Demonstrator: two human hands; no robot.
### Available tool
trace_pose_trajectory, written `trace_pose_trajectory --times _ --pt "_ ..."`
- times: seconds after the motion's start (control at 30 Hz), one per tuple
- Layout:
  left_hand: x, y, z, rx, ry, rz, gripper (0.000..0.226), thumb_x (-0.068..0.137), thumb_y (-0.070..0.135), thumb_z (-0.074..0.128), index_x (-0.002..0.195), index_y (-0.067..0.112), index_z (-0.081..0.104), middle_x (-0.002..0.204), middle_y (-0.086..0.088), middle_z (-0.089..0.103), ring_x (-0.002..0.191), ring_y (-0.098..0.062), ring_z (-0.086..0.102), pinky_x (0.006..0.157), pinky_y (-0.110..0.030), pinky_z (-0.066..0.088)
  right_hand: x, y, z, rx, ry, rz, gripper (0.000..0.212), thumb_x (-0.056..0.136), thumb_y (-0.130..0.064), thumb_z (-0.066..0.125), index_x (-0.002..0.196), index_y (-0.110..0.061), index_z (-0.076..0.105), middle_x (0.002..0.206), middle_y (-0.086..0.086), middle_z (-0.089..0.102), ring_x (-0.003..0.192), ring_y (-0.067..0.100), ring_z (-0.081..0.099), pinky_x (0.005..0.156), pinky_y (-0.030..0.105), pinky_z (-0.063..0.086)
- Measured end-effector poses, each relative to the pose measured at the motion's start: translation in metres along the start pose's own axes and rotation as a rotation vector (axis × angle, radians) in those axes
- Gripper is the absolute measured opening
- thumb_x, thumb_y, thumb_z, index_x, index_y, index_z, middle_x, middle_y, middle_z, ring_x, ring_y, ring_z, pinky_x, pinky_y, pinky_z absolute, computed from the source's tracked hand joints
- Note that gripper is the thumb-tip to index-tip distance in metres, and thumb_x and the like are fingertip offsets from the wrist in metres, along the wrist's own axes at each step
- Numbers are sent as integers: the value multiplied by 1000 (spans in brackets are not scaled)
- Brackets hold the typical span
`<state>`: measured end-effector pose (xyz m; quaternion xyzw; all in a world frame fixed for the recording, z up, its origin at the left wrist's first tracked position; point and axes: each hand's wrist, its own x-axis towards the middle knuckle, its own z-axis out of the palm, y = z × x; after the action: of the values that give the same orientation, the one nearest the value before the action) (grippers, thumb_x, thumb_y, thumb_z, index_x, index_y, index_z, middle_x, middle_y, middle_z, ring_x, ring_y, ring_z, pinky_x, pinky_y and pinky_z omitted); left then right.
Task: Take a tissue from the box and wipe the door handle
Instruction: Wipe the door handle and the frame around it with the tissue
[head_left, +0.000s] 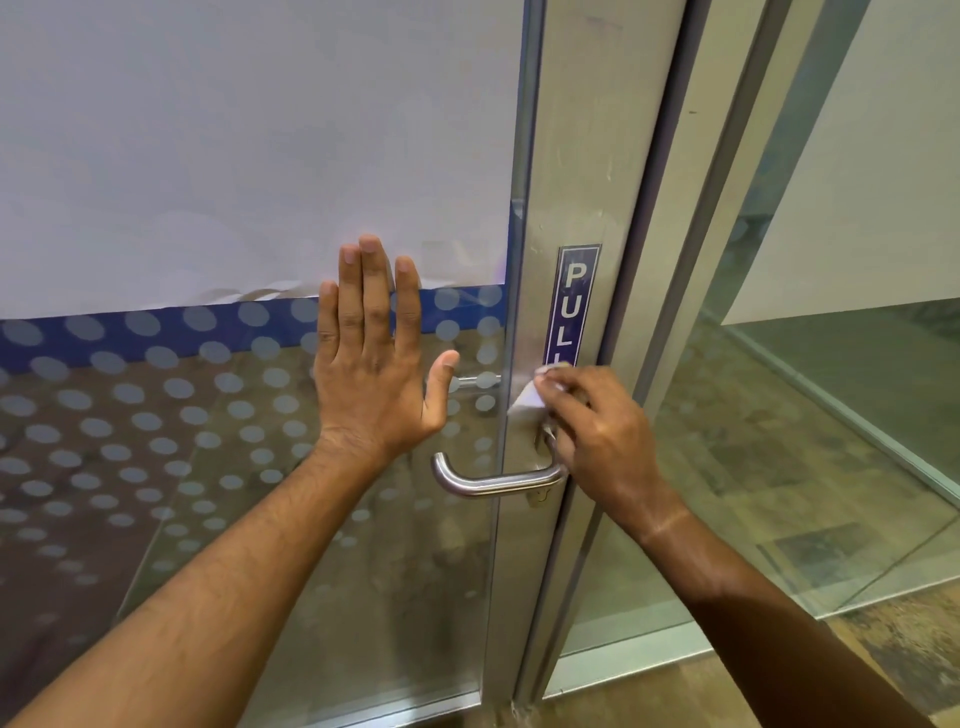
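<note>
A brushed-steel lever door handle (488, 480) juts left from the metal stile of a glass door. My right hand (597, 436) is closed around a crumpled white tissue (527, 400) and presses it against the stile just above the handle's base, at the foot of a blue PULL sticker (574, 306). My left hand (374, 353) lies flat on the glass pane to the left of the handle, fingers spread and pointing up, holding nothing. No tissue box is in view.
The glass pane (208, 441) carries frosted dots and a blue band, with white paper covering its upper part. To the right of the door frame (670, 260) stands a fixed glass panel (779, 467) over a brownish floor.
</note>
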<state>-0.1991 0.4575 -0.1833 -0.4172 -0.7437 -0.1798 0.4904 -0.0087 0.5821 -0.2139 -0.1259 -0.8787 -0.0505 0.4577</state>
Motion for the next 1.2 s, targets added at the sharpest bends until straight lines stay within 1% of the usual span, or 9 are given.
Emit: trace_pose_trajectory --times 0.1,0.2,0.37,0.5,0.6,0.8,0.93,1.07,1.2 --pt "0 0 -1 9 -9 5 98 88 55 55 154 -1 9 157 -28 5 147 -43 3 122 -40 -16 17 -7 3 1 131 84 25 91 1 57 114 6 67 113 20 66 102 35 62 86 39 56" --pt "0 -1 0 4 -12 -5 98 89 56 53 155 1 6 157 -26 2 152 -32 -15 122 -40 -17 16 -19 10 -6 78 48 30 95 -6 53 121 6 62 119 20 63 111 32 57 96 38 51" --pt "0 -1 -2 15 -34 -23 98 89 56 53 155 1 6 158 -26 1 148 -25 -30 122 -40 -17 -7 -12 5 -72 -72 1 41 75 -1 81 113 3 67 110 17 68 98 30 64 82 39 58" --pt "-1 0 -2 6 -40 -22 98 89 56 53 155 1 6 158 -27 1 149 -25 -27 122 -40 -17 24 -14 0 -24 136 124 31 84 5 65 115 4 67 111 19 68 100 32 64 86 35 56" --pt "0 0 -2 5 -34 -16 98 89 55 54 155 0 7 158 -28 2 152 -32 -13 122 -40 -16 44 -25 1 -26 237 103 31 99 -10 45 116 3 67 109 18 69 101 32 63 86 35 54" --pt "1 -1 -4 4 -18 -1 96 89 54 53 154 -1 9 157 -28 2 149 -43 0 122 -41 -15 3 -27 14 -92 -1 -70 31 92 -3 46 115 2 67 111 14 69 96 28 65 74 38 59" --pt "0 0 -3 4 -25 2 96 89 54 54 154 -2 10 156 -28 2 146 -44 3 123 -41 -15 14 -16 7 -83 134 58 29 83 0 65 112 1 70 106 14 70 92 29 65 75 32 56" --pt "0 0 -2 4 -27 -4 98 89 55 54 155 -1 8 157 -28 2 147 -44 3 123 -41 -14 49 -22 4 -68 269 112 28 92 -4 52 114 -1 68 105 13 69 94 26 62 79 28 52" --pt "0 -1 -2 -2 -28 3 97 89 55 52 156 1 7 157 -27 1 147 -43 3 123 -42 -13 14 -25 8 -110 50 -45 32 99 -6 40 114 0 68 106 12 69 88 26 62 71 34 56"
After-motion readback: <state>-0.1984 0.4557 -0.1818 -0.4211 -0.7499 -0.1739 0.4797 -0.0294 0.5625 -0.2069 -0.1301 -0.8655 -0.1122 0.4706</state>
